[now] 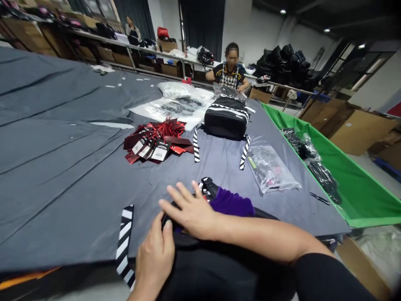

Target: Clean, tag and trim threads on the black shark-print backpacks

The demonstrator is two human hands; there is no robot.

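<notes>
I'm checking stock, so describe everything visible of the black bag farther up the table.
The black bag is boxy and fabric-like, with rounded edges and white-patterned trim near its top. Two striped straps spread from its lower sides toward the camera. It rests on grey cloth, clear plastic behind it.

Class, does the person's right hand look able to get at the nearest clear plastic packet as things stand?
Probably yes: nothing lies over the packet, though the right hand would have to leave its place and pass the purple cloth beside it.

No legible text anywhere
</notes>
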